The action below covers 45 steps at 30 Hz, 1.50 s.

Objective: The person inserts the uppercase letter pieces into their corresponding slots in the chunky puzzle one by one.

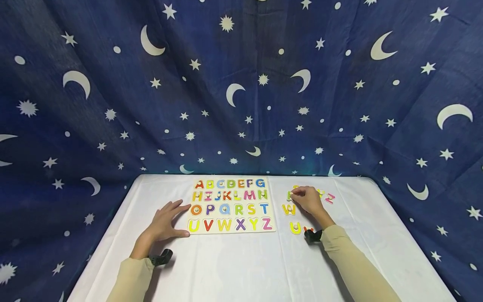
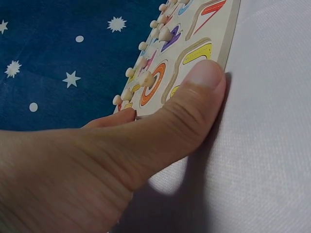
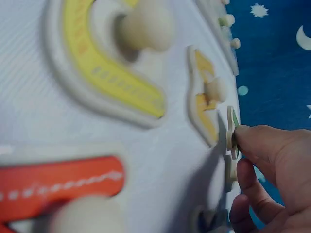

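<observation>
A wooden alphabet puzzle board (image 1: 232,233) lies on the table; knobbed letters fill its upper rows through Q, while the spaces from R onward show no knobs. My left hand (image 1: 164,222) is at the board's left side, fingers spread, its thumb (image 2: 206,77) lying over the near corner by the U space. To the right of the board, my right hand (image 1: 308,200) pinches a green letter piece (image 3: 235,128) between thumb and fingers. The hand partly hides that piece. Just below it lies an orange-yellow W piece (image 1: 289,209).
Near the right forearm lie a yellow U piece (image 1: 295,228) and a red letter piece (image 3: 63,184), partly covered by the wrist camera in the head view. Beyond the right hand is a pink Z piece (image 1: 330,198) among yellow ones. A blue star-patterned curtain (image 1: 241,126) hangs behind the table.
</observation>
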Each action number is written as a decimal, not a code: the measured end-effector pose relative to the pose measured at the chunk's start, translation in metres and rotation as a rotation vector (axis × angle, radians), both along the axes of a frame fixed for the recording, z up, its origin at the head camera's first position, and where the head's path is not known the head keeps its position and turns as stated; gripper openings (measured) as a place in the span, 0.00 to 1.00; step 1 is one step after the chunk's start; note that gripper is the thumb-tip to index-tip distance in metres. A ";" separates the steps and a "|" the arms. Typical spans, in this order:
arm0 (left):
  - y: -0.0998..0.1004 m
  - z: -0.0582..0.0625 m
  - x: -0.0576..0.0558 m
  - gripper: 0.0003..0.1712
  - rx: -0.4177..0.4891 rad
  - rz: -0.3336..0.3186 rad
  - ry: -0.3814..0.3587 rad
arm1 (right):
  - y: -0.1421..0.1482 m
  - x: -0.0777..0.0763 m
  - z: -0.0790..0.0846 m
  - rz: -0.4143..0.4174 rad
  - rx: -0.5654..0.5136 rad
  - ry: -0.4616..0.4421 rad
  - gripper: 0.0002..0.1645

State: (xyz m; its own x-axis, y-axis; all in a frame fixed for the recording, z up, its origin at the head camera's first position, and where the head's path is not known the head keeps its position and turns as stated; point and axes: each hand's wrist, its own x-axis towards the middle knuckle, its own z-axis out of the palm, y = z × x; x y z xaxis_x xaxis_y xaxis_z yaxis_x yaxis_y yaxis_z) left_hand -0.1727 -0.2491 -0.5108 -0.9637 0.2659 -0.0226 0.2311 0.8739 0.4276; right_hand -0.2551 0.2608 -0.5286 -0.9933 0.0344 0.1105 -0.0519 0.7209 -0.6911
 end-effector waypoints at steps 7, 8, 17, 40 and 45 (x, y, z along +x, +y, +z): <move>-0.001 0.001 -0.003 0.59 0.001 0.004 -0.008 | -0.018 0.000 0.020 0.047 -0.096 0.020 0.10; -0.002 0.000 -0.004 0.59 -0.003 0.005 -0.008 | -0.022 0.000 0.022 0.059 -0.099 0.023 0.10; -0.001 0.001 -0.002 0.58 -0.004 0.000 0.008 | -0.058 0.004 0.032 0.168 -0.144 0.044 0.08; 0.002 0.001 0.001 0.58 0.002 0.018 -0.019 | -0.143 0.021 0.009 0.276 -0.230 0.052 0.06; 0.002 0.001 0.002 0.58 0.006 0.020 -0.022 | -0.155 0.025 0.001 0.318 -0.210 0.082 0.05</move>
